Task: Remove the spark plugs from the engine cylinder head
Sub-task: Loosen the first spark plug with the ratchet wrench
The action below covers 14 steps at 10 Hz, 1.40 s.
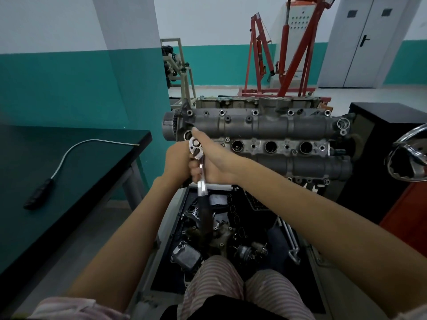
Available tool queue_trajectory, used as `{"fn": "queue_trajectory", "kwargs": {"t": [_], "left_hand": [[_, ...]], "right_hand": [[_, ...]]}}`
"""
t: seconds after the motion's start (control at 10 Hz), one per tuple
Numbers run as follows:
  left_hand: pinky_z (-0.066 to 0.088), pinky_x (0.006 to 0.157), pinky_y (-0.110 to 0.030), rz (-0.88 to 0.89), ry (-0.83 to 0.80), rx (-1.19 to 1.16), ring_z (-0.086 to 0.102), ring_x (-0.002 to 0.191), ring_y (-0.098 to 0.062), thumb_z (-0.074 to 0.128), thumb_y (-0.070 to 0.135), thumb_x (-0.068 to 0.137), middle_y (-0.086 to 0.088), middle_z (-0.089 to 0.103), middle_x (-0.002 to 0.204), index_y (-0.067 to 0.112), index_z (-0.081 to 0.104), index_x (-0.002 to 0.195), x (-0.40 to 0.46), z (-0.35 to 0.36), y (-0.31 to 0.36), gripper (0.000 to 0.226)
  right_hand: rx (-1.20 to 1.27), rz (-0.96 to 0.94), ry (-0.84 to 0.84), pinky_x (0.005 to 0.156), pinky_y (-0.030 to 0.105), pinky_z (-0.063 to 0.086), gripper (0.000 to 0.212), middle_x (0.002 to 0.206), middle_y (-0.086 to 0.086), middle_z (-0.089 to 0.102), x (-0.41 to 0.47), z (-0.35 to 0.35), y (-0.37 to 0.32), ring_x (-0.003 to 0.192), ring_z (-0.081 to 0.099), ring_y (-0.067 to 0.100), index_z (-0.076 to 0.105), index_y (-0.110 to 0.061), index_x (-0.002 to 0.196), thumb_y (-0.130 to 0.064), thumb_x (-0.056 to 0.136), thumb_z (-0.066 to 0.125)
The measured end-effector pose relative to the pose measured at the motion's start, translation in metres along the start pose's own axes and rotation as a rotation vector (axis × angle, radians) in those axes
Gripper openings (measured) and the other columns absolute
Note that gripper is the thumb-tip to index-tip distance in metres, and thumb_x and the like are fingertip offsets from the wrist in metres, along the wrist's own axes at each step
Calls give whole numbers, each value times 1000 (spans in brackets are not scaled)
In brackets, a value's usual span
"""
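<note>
With the ratchet gripped by both hands, fingers curled round its shaft, it's probably best kept square over the leftmost plug well and turned smoothly.

Auto workshop: engine hoist, stand-mounted engine.

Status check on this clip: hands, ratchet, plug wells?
Both hands, left hand and right hand, grip the ratchet at the leftmost well. Three plug wells open. Nothing blocking.
</note>
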<state>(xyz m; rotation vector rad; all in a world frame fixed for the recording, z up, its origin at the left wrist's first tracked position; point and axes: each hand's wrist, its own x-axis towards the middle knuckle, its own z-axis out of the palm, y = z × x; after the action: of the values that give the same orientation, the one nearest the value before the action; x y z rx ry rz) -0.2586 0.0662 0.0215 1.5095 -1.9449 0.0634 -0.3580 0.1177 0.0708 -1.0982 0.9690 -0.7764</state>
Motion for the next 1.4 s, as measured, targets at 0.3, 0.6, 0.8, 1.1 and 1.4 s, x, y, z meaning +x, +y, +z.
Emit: {"fn": "queue_trajectory", "kwargs": {"t": [0.3,0.6,0.8,1.1,1.4], "left_hand": [[21,48,-29,107,66,-44,47,56,-24,52,20,90,-3,50,61,8,49,73,0,-1,0,21],[19,45,-26,-13,42,-106,35,49,-18,54,4,82,-3,44,49,14,31,53,-3,-2,2,39],[14,45,-24,75,97,-112,35,50,-18,54,8,85,5,36,52,12,42,63,-3,-4,3,25],[16,45,-26,54,97,-76,34,47,-17,58,12,84,2,41,48,14,38,57,-5,0,3,33],[26,46,-25,-34,27,-49,35,47,-13,49,9,87,2,41,48,15,46,62,-2,4,-1,26]], "right_hand": [[-1694,-529,544,46,24,25,70,55,-1,47,4,-20,-34,50,45,12,45,-15,53,-72,86,21],[-599,-199,313,46,23,34,55,53,4,44,8,1,-9,40,41,17,44,-11,60,-51,93,29],[-1587,-511,578,48,26,26,61,60,0,48,8,-11,-25,54,45,13,47,-14,58,-60,91,25],[-1245,-386,409,47,25,30,52,57,1,47,1,-14,-23,51,45,17,44,-14,59,-51,93,29],[-117,-206,267,44,22,33,50,53,2,40,9,12,15,40,40,14,42,-13,68,-53,95,29]]}}
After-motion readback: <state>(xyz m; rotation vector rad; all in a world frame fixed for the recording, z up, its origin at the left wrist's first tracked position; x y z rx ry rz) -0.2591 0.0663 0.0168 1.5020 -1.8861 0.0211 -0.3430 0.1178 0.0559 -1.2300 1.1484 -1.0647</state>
